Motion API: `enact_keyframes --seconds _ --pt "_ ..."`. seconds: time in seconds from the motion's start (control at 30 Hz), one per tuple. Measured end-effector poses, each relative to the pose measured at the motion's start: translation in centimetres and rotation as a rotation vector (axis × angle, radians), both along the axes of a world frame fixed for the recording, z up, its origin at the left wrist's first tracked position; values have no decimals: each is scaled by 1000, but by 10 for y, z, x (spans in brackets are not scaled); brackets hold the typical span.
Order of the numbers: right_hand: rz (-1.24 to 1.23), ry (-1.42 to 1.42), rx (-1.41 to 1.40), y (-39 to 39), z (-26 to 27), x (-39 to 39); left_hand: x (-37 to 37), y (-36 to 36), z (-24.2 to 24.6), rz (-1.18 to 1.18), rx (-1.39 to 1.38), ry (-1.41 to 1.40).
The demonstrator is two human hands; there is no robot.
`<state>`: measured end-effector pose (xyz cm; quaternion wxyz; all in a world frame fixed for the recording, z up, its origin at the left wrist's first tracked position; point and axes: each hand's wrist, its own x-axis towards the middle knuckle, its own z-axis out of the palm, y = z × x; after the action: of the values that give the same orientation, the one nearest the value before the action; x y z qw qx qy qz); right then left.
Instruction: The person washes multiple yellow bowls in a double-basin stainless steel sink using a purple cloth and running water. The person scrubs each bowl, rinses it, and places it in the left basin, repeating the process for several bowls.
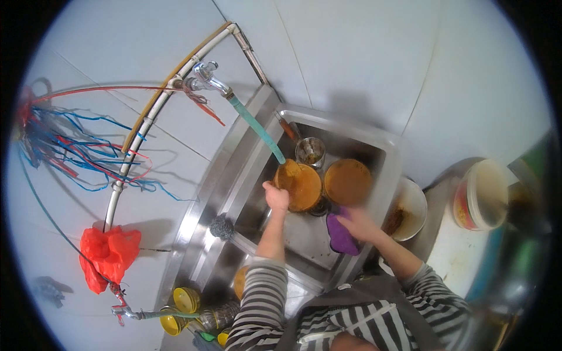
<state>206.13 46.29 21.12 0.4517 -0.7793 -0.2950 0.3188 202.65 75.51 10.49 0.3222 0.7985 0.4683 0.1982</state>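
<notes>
My left hand (pixel 276 196) grips the near-left rim of a yellow-orange bowl (pixel 306 191) in a stainless steel sink basin (pixel 393 147). The lower end of a green hose (pixel 259 127) hangs at the bowl's rim, fed by a wall tap (pixel 208 79). A purple cloth (pixel 341 237) is bunched in my right hand (pixel 358 223), which is slightly blurred. Just above it stands a second round vessel (pixel 348 182), its inside orange-brown. Behind the two vessels sits a metal cup (pixel 310 152) with dark residue inside. A brown handle (pixel 287 128) leans in the basin's back corner.
Scouring wool (pixel 221 227) lies on the sink's ledge. Yellow bowls (pixel 186 299) and a second hose (pixel 171 314) occupy the lower-left basin. Right of the sink are a stained white bowl (pixel 412 208) and a plastic bucket (pixel 480 195). A red bag (pixel 109 254) and plastic strands (pixel 88 140) hang left.
</notes>
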Motion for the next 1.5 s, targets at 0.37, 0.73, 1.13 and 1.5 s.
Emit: enact_keyframes --seconds 0.37,0.73,1.13,1.5 --pt "-158 -69 180 13 -41 -2 -70 3 64 103 -50 -179" --pt "482 -640 329 118 86 -72 -153 -55 53 -44 -613 -732" --pt "1099 -686 -330 208 95 -49 -198 -80 92 73 -852 -974" --pt "253 880 625 139 -115 -83 -157 -107 58 351 -368 -1259"
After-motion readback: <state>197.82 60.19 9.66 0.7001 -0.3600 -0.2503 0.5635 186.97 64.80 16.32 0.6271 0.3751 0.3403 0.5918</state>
